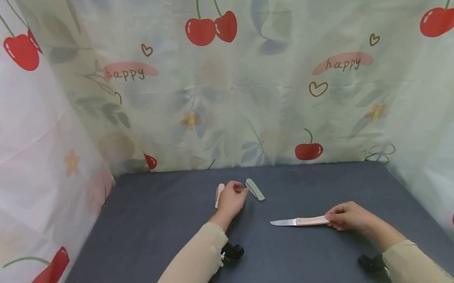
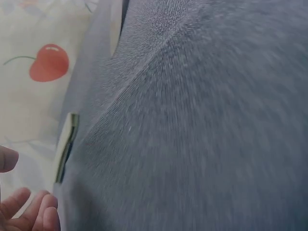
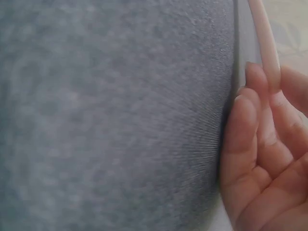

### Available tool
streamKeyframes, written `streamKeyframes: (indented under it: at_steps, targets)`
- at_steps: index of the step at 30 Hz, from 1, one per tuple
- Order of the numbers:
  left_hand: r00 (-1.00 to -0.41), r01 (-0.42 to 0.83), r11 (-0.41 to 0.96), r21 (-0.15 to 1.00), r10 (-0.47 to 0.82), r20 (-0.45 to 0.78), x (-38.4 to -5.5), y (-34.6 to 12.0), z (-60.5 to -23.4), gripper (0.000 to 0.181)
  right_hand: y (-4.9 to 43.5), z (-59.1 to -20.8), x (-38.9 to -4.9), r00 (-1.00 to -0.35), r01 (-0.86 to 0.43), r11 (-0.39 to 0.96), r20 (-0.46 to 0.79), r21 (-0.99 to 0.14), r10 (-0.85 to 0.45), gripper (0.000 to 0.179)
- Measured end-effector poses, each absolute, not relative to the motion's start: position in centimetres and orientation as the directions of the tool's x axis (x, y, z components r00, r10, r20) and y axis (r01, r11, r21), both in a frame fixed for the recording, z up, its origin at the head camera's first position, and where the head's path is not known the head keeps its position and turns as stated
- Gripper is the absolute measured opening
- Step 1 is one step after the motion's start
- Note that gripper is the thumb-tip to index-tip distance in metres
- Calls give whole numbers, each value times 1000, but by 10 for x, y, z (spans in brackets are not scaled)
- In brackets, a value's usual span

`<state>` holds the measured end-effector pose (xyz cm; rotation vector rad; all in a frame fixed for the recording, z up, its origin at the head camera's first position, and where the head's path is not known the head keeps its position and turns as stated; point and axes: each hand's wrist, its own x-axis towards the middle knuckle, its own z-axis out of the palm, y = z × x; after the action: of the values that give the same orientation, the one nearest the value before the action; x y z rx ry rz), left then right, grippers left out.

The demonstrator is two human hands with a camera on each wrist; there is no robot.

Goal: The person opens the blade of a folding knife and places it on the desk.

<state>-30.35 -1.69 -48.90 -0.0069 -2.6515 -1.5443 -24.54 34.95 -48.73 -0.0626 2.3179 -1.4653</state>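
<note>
An unfolded pocket knife (image 1: 310, 221) with a pink handle and bare silver blade is pinched at its handle end by my right hand (image 1: 347, 216). Its blade points left. The right wrist view shows the pink handle (image 3: 265, 38) between thumb and fingertips. My left hand (image 1: 232, 199) hovers beside a folded green pocket knife (image 1: 255, 190), fingers loosely bent and nothing between them. In the left wrist view, thumb and fingers stand apart near that green knife (image 2: 66, 147). A second pink pocket knife (image 1: 219, 195), folded, lies left of the left hand, partly hidden by it.
A dark grey cloth covers the table (image 1: 156, 221). Printed curtains (image 1: 230, 86) with cherries rise at its back and both sides. Black wrist-worn devices (image 1: 232, 251) hang below both sleeves.
</note>
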Motion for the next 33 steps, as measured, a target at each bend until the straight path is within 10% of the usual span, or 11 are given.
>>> streamKeyframes:
  at_steps: [20, 33]
  targets:
    - [-973, -89, 781, 618, -202, 115, -318, 29, -519, 68, 341, -485, -243, -923, 265, 619, -381, -739, -60, 18]
    - [-992, -70, 736, 673, -125, 33, -321, 20, -504, 43, 337, -460, -240, -934, 226, 683, -354, -695, -51, 22]
